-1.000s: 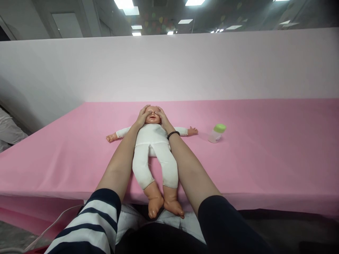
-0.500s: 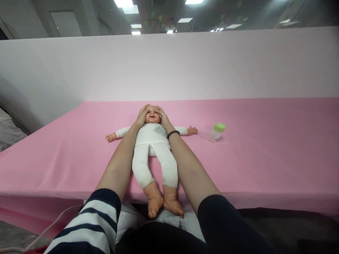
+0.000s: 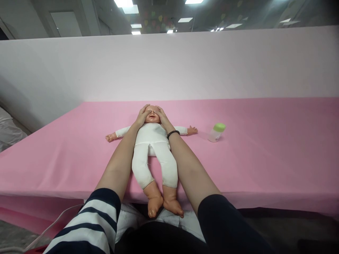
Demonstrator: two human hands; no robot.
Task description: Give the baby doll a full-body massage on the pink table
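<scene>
A baby doll [image 3: 152,134] in white cloth lies on its back on a pink-covered table [image 3: 259,151], long axis running straight away from the wearer, feet overhanging the near edge, head farthest. A dark beaded bracelet [image 3: 173,133] circles the right wrist. Right of the doll leans a clear bottle [image 3: 217,132] with a green cap; what may be its label is too blurred to read. The left hand [image 3: 143,115] and right hand [image 3: 162,117], loosely cupped, frame the doll's head; their thumbs now cover its eyes, visible half a second ago. Beyond stands a white partition [image 3: 185,67].
</scene>
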